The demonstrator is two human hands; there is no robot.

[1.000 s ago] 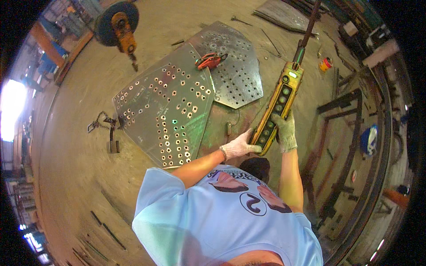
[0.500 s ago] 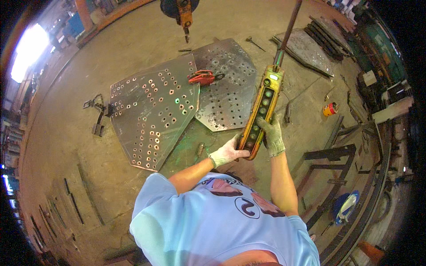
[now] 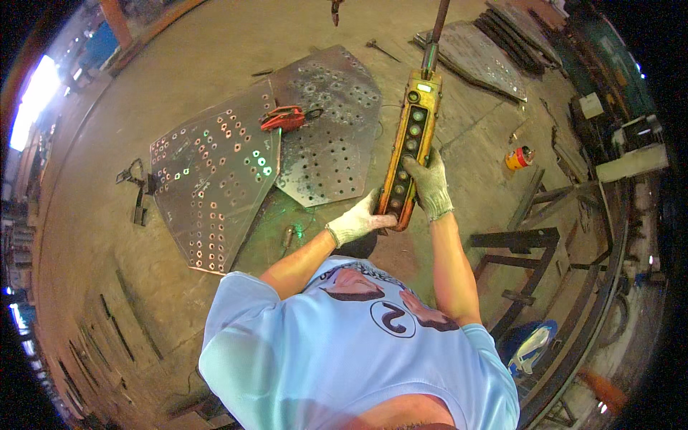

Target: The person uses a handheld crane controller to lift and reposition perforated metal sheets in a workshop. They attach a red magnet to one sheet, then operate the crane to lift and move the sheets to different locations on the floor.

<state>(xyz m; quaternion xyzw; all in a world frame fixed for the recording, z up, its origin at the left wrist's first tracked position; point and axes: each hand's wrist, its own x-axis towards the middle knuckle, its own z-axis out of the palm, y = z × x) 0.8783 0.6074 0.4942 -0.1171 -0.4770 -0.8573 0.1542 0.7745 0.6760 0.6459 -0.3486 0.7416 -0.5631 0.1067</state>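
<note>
Raised pendant control (image 3: 408, 147) between both hands.

The concrete floor (image 3: 179, 57) carries two perforated steel plates (image 3: 215, 186), a red-and-yellow can (image 3: 519, 158), and perhaps scrap bars (image 3: 107, 337).

One head-worn fisheye view looks steeply down, close above the workshop floor (image 3: 179, 79).

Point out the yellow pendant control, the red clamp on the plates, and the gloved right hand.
yellow pendant control (image 3: 411, 136), head view, on its button face.
red clamp (image 3: 282, 118), head view, on its red body.
right hand (image 3: 430, 185), head view, on the back of the glove.
</note>
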